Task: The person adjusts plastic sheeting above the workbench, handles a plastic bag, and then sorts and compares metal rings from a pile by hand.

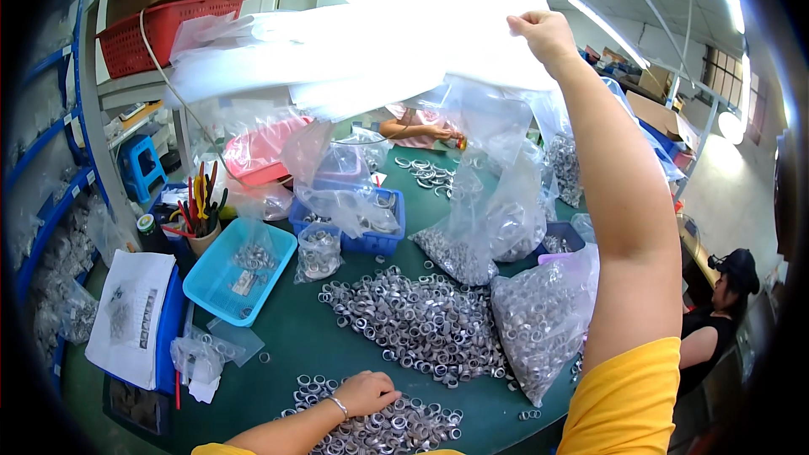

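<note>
My right hand (546, 36) is raised high, its fingers pinched at the edge of a glaring white area (379, 42); the glare hides whatever they may hold. Low down, my left hand (367, 393) rests on a small pile of grey metal rings (417, 425). Its fingers are curled and their tips hidden, so I cannot see whether a ring is in them. A thin bracelet circles that wrist. Beyond it spreads a larger heap of rings (413, 320). A clear plastic bag (539, 312) full of rings stands right of the heap.
Left on the green table (286, 320) are a light-blue tray (198, 286), papers (126, 312) and a cup of pliers (202, 240). Farther back are a blue basket (371, 240) and more bags (459, 248). A co-worker's hand (442, 132) shows across the table; another person (716, 312) is at right.
</note>
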`<state>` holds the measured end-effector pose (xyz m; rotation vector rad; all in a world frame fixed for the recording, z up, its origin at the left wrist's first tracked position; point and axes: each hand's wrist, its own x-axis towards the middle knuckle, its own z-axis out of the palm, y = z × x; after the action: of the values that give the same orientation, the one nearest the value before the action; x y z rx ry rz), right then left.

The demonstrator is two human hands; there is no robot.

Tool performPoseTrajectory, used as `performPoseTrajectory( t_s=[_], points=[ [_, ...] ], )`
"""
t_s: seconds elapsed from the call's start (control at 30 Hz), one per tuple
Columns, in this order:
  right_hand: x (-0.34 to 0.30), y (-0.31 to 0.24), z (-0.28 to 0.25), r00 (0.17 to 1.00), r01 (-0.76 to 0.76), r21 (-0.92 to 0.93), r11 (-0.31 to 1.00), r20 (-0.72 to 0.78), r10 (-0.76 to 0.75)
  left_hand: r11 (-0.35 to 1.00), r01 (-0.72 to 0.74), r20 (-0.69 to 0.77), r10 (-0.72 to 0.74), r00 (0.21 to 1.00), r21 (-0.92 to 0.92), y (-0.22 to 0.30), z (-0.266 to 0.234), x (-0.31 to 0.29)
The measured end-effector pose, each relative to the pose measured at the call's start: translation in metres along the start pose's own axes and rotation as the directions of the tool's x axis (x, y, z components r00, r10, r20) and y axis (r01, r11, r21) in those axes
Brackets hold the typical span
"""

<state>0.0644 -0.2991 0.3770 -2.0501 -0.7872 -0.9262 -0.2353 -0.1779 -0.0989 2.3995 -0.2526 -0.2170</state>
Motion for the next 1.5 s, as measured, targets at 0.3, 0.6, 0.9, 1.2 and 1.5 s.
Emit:
performPoseTrajectory(
  t_s=[0.3,0.6,0.9,1.2,1.5],
  points=[
    [-0.013,-0.008,-0.03,0.999,0.005,-0.076,0.997,-0.042,-0.008,1.0,-0.004,-0.014,0.004,1.0,-0.021,-0.003,0.002,-0.003],
    [-0.008,0.019,-0.039,0.929,0.198,0.134,0.971,-0.342,-0.142,0.999,-0.045,-0.006,0.045,0.999,0.002,-0.003,0.001,0.001],
    [-0.052,-0.005,-0.004,0.577,0.586,-0.639,0.498,-0.103,-0.81,0.999,-0.038,0.009,0.038,0.999,-0.003,-0.005,0.003,0.001],
    [-0.051,-0.018,0.02,0.619,0.684,-0.578,0.445,0.138,-0.773,0.998,-0.027,0.004,0.028,1.0,-0.061,-0.006,0.003,0.001],
    [-0.034,-0.035,0.027,0.852,0.364,-0.417,0.833,-0.212,-0.479,0.999,-0.02,0.044,0.021,0.999,-0.033,-0.006,0.0,0.002]
  ],
)
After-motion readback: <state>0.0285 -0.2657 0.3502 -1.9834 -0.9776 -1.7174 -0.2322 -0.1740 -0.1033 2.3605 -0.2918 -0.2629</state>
